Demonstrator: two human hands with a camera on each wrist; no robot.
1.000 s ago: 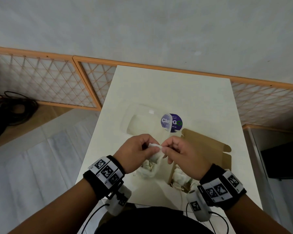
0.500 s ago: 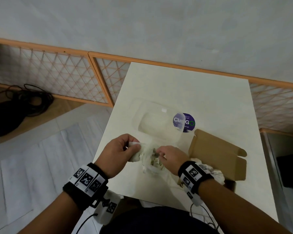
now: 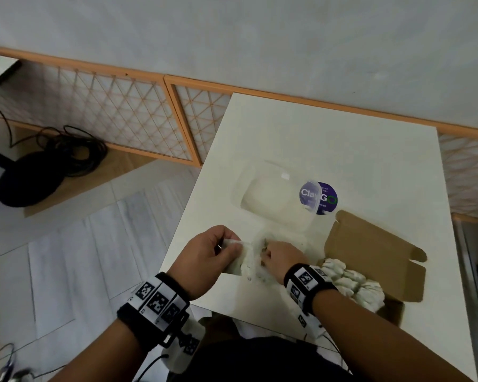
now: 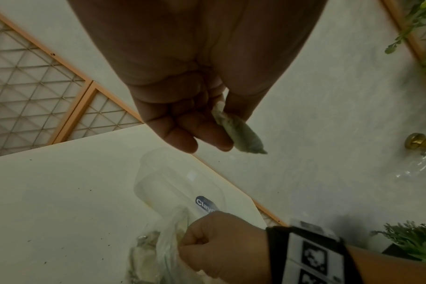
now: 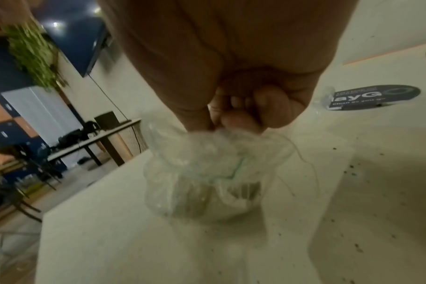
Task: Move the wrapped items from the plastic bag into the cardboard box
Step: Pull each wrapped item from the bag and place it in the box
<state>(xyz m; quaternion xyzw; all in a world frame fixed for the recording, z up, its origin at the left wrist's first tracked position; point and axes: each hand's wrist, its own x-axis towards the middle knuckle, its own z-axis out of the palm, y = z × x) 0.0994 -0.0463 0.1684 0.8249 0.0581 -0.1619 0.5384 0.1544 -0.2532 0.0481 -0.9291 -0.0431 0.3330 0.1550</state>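
Note:
On the white table (image 3: pixel 287 139), my left hand (image 3: pixel 226 247) holds one white wrapped item (image 3: pixel 236 257) just left of the clear plastic bag (image 3: pixel 255 264). In the left wrist view that wrapped item (image 4: pixel 240 132) sticks out between thumb and fingers. My right hand (image 3: pixel 268 252) pinches the bag's gathered top; the right wrist view shows the bag (image 5: pixel 207 176) hanging below the fingers (image 5: pixel 238 121) with more wrapped pieces inside. To the right stands the open cardboard box (image 3: pixel 375 252), holding several white wrapped items (image 3: pixel 351 282).
A clear plastic tub (image 3: pixel 273 199) lies behind the bag, beside a round purple sticker (image 3: pixel 324 198). A coil of black cable (image 3: pixel 72 153) lies on the floor at left. The table's near edge runs just under my wrists.
A second ago both hands held the wrapped item together above the bag. My right hand has let go, dropped to the bag and taken hold of its top; the left hand keeps the item.

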